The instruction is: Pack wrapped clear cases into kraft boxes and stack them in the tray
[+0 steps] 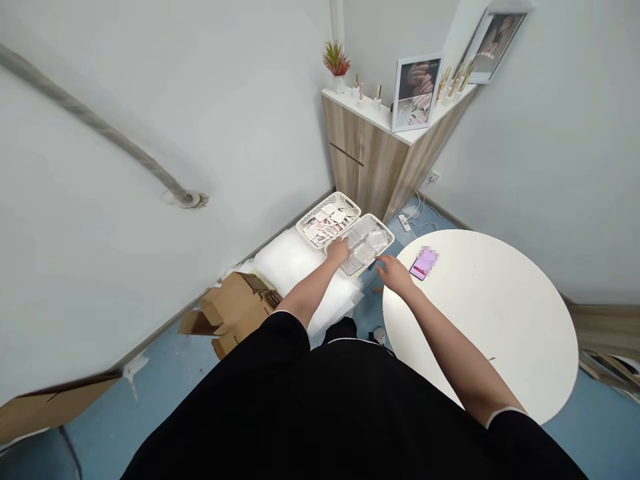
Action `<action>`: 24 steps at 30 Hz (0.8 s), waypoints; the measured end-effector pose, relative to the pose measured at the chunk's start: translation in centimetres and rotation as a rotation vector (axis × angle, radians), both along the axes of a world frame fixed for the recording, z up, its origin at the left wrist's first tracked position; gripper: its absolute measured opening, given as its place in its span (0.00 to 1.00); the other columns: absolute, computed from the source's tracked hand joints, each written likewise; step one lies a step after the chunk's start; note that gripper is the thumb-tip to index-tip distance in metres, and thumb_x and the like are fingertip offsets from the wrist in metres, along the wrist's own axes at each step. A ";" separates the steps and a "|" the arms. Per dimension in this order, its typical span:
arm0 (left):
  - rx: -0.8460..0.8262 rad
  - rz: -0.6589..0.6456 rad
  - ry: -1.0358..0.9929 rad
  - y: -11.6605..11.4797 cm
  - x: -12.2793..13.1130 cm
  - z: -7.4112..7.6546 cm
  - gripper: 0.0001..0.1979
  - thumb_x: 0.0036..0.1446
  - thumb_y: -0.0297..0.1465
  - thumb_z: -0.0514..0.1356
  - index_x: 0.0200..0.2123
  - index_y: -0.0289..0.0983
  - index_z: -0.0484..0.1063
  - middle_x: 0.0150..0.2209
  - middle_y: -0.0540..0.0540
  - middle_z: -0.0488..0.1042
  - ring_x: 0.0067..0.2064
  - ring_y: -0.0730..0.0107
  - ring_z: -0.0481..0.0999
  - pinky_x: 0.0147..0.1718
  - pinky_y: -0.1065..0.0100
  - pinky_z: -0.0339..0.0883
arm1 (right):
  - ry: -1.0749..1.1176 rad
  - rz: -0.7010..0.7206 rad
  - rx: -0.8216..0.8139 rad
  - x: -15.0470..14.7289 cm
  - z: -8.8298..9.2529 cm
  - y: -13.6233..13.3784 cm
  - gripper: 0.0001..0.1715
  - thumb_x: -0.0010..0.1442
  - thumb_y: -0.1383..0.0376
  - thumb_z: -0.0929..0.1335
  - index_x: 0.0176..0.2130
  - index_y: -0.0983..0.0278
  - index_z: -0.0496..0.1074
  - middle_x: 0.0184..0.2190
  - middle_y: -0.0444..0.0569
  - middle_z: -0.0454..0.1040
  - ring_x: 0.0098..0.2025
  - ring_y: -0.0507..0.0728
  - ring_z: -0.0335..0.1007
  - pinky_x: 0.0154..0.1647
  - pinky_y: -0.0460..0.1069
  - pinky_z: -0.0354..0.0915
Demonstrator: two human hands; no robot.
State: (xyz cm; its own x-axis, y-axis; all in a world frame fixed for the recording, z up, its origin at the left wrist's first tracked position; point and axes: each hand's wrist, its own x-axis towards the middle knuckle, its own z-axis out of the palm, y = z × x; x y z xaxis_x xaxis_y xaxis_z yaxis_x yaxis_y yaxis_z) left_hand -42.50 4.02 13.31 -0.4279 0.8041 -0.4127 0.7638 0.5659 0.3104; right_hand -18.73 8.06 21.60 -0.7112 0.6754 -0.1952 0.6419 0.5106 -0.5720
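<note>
A white plastic basket [386, 231] holding several clear plastic boxes [364, 253] is in front of me. My left hand [339, 251] is at its near left corner, fingers curled and the fingertips over the clear plastic. What they grip, if anything, is hidden. At the basket's right side is my right hand [393, 273], with its thumb apart from the fingers and the fingertips close to the rim. Whether they touch it is unclear. A second white basket [303, 222], just behind to the left, holds several small printed cards or packets [327, 224].
White foam-like sheets [285, 263] and folded cardboard boxes [240, 300] lie to the left. A round white table [500, 300] with a phone [423, 265] stands right. Behind is a wood-grain cabinet [370, 153] beside a power strip [404, 223] and cables.
</note>
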 end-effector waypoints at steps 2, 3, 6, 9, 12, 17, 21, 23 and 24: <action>-0.023 -0.004 -0.016 1.1 -0.7 -1.3 0.25 0.67 0.36 0.60 0.64 0.38 0.65 0.64 0.33 0.64 0.64 0.48 0.65 0.59 0.54 0.62 | -0.022 -0.024 -0.021 -0.5 -0.8 -0.2 0.21 0.68 0.64 0.65 0.58 0.59 0.75 0.58 0.55 0.75 0.58 0.64 0.72 0.62 0.59 0.66; -0.025 -0.002 -0.021 1.4 -0.8 -1.8 0.24 0.66 0.37 0.61 0.63 0.38 0.66 0.64 0.33 0.64 0.64 0.48 0.65 0.59 0.54 0.62 | -0.033 -0.036 -0.030 -0.7 -1.1 -0.4 0.21 0.68 0.64 0.64 0.58 0.59 0.75 0.58 0.55 0.75 0.58 0.64 0.72 0.62 0.58 0.66; -0.007 0.010 -0.011 1.9 -1.0 -2.8 0.24 0.66 0.39 0.62 0.61 0.36 0.66 0.63 0.31 0.63 0.64 0.48 0.64 0.60 0.55 0.60 | -0.051 -0.087 -0.058 -1.0 -1.5 -0.8 0.21 0.69 0.63 0.64 0.58 0.59 0.75 0.58 0.55 0.75 0.59 0.63 0.72 0.62 0.58 0.66; -0.004 0.007 0.010 2.2 -1.1 -3.1 0.25 0.65 0.37 0.63 0.61 0.36 0.64 0.63 0.31 0.63 0.63 0.49 0.65 0.60 0.58 0.61 | -0.052 -0.124 -0.088 -1.2 -1.4 -1.2 0.21 0.69 0.63 0.64 0.59 0.61 0.74 0.59 0.56 0.74 0.60 0.64 0.71 0.62 0.59 0.66; -0.007 0.040 0.017 2.6 -1.1 -3.2 0.30 0.61 0.33 0.67 0.62 0.33 0.62 0.64 0.28 0.62 0.63 0.47 0.66 0.60 0.58 0.60 | -0.039 -0.148 -0.122 -1.1 -1.1 -1.6 0.22 0.69 0.63 0.64 0.59 0.62 0.74 0.59 0.56 0.74 0.60 0.64 0.71 0.61 0.59 0.67; 0.004 0.100 -0.046 2.7 -0.9 -2.9 0.32 0.58 0.28 0.68 0.61 0.29 0.61 0.64 0.26 0.61 0.63 0.48 0.67 0.61 0.60 0.59 | 0.028 -0.203 -0.172 0.8 -1.0 -2.6 0.21 0.69 0.63 0.64 0.58 0.59 0.75 0.59 0.54 0.74 0.61 0.63 0.71 0.63 0.59 0.65; 0.018 0.129 -0.045 2.6 -1.0 -1.6 0.34 0.54 0.27 0.70 0.61 0.27 0.62 0.64 0.25 0.62 0.64 0.47 0.67 0.60 0.61 0.60 | 0.071 -0.226 -0.194 4.4 -1.3 -3.6 0.20 0.68 0.62 0.64 0.56 0.60 0.76 0.58 0.54 0.75 0.60 0.63 0.71 0.63 0.60 0.66; 0.056 0.198 -0.038 2.6 -0.6 -0.4 0.36 0.51 0.26 0.71 0.61 0.26 0.63 0.63 0.25 0.64 0.65 0.46 0.66 0.60 0.60 0.61 | 0.120 -0.247 -0.203 6.8 -1.4 -4.2 0.20 0.68 0.61 0.64 0.55 0.59 0.76 0.58 0.53 0.75 0.59 0.63 0.72 0.62 0.61 0.67; 0.092 0.249 -0.053 2.5 -0.1 0.5 0.36 0.51 0.27 0.72 0.60 0.26 0.63 0.63 0.25 0.65 0.64 0.47 0.67 0.59 0.60 0.61 | 0.152 -0.266 -0.218 8.1 -1.3 -4.6 0.20 0.67 0.60 0.65 0.55 0.58 0.77 0.58 0.53 0.76 0.58 0.63 0.72 0.62 0.61 0.67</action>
